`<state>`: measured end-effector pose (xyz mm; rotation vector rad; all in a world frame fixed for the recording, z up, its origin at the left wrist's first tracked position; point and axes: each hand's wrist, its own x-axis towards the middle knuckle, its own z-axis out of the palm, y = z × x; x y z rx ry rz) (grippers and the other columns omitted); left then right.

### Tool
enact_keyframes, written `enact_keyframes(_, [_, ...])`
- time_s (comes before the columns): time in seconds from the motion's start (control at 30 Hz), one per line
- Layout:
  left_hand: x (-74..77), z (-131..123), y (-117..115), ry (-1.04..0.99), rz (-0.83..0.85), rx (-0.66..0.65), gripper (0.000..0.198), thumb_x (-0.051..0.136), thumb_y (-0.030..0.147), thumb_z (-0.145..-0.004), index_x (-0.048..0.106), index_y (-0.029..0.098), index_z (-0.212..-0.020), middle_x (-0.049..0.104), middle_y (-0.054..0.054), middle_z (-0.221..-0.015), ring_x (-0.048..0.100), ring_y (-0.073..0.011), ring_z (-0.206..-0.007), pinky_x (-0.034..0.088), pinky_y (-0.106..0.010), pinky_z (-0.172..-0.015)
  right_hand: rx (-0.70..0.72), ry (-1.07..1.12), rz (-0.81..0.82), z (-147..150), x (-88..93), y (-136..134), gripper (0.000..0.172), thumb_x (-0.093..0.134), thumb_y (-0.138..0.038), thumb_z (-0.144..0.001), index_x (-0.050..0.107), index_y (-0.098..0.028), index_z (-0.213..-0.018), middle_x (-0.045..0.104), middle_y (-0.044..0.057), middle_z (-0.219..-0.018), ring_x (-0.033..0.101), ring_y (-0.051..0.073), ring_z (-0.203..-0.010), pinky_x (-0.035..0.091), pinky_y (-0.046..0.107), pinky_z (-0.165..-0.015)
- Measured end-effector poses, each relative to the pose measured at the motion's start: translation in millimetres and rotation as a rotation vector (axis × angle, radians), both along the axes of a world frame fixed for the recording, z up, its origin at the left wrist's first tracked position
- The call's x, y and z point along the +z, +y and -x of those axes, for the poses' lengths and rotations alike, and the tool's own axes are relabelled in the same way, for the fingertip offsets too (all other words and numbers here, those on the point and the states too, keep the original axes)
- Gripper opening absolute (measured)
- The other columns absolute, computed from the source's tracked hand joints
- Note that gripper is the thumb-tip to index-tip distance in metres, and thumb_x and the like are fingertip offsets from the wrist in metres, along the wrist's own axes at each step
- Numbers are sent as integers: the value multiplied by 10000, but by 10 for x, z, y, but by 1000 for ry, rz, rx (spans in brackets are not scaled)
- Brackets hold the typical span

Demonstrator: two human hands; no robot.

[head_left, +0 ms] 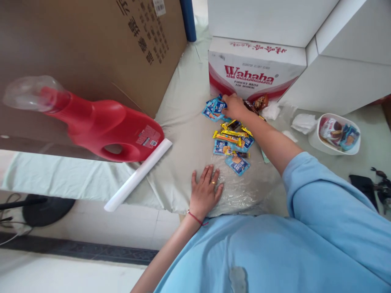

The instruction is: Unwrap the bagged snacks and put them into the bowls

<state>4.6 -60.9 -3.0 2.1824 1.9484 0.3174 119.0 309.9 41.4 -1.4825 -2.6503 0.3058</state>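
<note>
My left hand (205, 192) lies flat on the cloth-covered table near its front edge, fingers spread, holding nothing. My right hand (234, 106) reaches to the far side of the snacks, its fingers curled onto a blue snack packet (219, 107) in a small pile of similar packets. Part of that packet is hidden by the fingers. Closer to me lie several yellow-wrapped snack bars (228, 137), with more blue packets among them and one blue packet (238, 165) nearest my left hand. A brown snack packet (261, 102) sits just beyond my right wrist.
A white Wahaha carton (256, 69) stands behind the snacks. On the left are a large brown carton (100, 44), a red jug (116, 126) and a white tube (139, 176). At the right, crumpled tissues (304, 123) lie beside a white tub (334, 147) holding packets.
</note>
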Motion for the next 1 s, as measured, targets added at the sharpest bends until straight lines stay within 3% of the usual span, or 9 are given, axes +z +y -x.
enact_keyframes(0.2, [12,-3,0,-4,1,1,537,461,453,-1078,517,231,-1564,438,-137,-1684,415,-318,-1566,166,-657,-1307,143,-120,-37,46,194,-172,324,611,-217,-954,637,-120,-1263,700,161,-1158,566,359,-1199,487,463,-982])
enact_keyframes(0.33, [6,-5,-2,-8,-13,-4,526,460,448,-1080,525,231,-1555,446,-140,-1679,417,-316,-1564,162,-653,-1308,263,-172,-30,103,330,-309,318,619,-229,-965,650,-100,-1254,694,205,-1252,560,369,-1229,499,452,-969])
enact_keyframes(0.5, [10,-10,-2,-16,-20,2,525,469,439,-1079,528,219,-1551,459,-142,-1672,425,-312,-1559,161,-655,-1310,338,-194,63,218,219,-634,360,589,-240,-992,642,-115,-1326,668,210,-1354,610,354,-1216,518,430,-966])
enact_keyframes(0.6, [15,-10,-2,-23,-15,-2,526,467,440,-1080,525,219,-1554,458,-141,-1673,418,-306,-1565,154,-650,-1315,270,-138,110,278,125,-652,336,565,-242,-1011,654,-116,-1310,660,198,-1355,619,333,-1228,491,449,-1066])
enact_keyframes(0.7, [13,-5,-4,-25,-8,-1,527,456,448,-1084,522,222,-1556,452,-140,-1677,409,-304,-1570,148,-648,-1317,130,-81,86,356,79,-489,422,586,-313,-1018,612,-81,-1370,551,230,-1484,488,387,-1400,420,527,-1167])
enact_keyframes(0.8, [10,-3,-7,-26,-2,2,527,436,450,-1089,518,226,-1559,444,-141,-1681,402,-304,-1574,145,-648,-1317,-68,-54,141,461,46,-308,508,641,-327,-994,574,-71,-1428,483,250,-1547,390,437,-1480,420,577,-1162])
enact_keyframes(1.0, [15,-12,-7,-34,13,6,538,435,452,-1085,512,233,-1569,439,-136,-1685,403,-308,-1574,142,-653,-1320,-210,25,156,630,-45,-275,491,674,-268,-985,556,-100,-1430,532,282,-1471,545,385,-1348,452,559,-1122])
